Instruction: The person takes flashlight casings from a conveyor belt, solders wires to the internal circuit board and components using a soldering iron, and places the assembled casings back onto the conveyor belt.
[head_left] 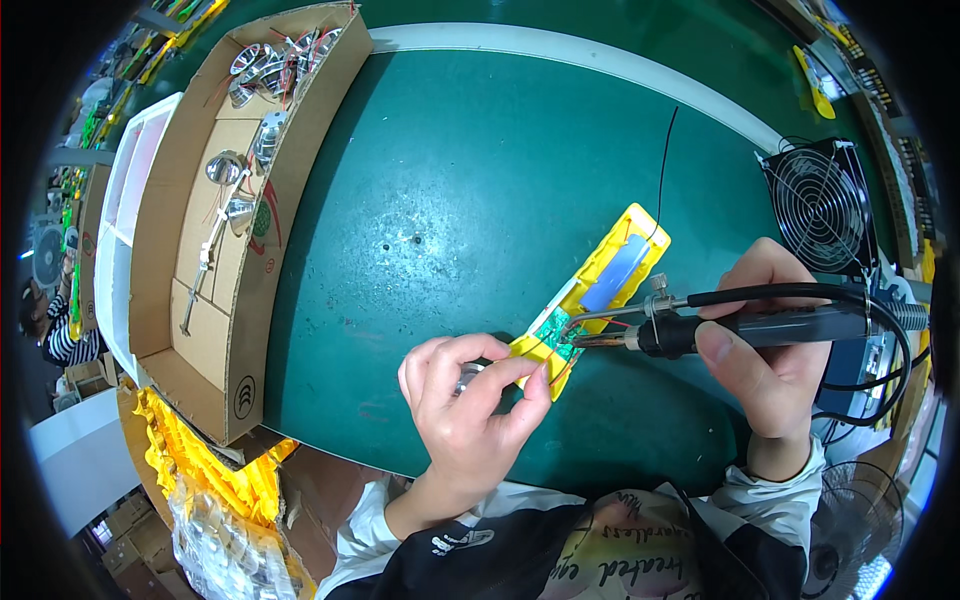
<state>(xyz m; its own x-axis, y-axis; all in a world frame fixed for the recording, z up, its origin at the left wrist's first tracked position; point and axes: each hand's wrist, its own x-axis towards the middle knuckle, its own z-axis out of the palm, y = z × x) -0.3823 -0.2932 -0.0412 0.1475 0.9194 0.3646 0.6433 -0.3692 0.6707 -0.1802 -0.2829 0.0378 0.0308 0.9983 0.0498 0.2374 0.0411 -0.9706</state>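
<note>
My left hand (470, 405) is closed around a shiny reflector cup (467, 377), mostly hidden by the fingers. Its fingertips meet the near end of a yellow plastic housing (640, 225), and thin red wires run there. Inside the housing lie a blue cylindrical battery cell (615, 272) and a green circuit board (556, 332). In my right hand (770, 350) is a black-handled soldering iron (670, 335), gripped between thumb and fingers. Its tip reaches the circuit board, with a thin bent metal guide tube (610, 313) alongside. A black wire (668, 160) sticks out from the housing's far end.
A long cardboard box (285, 200) with several reflector cups (224, 168) stands at the left of the green table (430, 160). A black fan (820, 205) stands at the far right. Black cables (895, 390) loop beside my right hand. Yellow parts (215, 450) lie at lower left.
</note>
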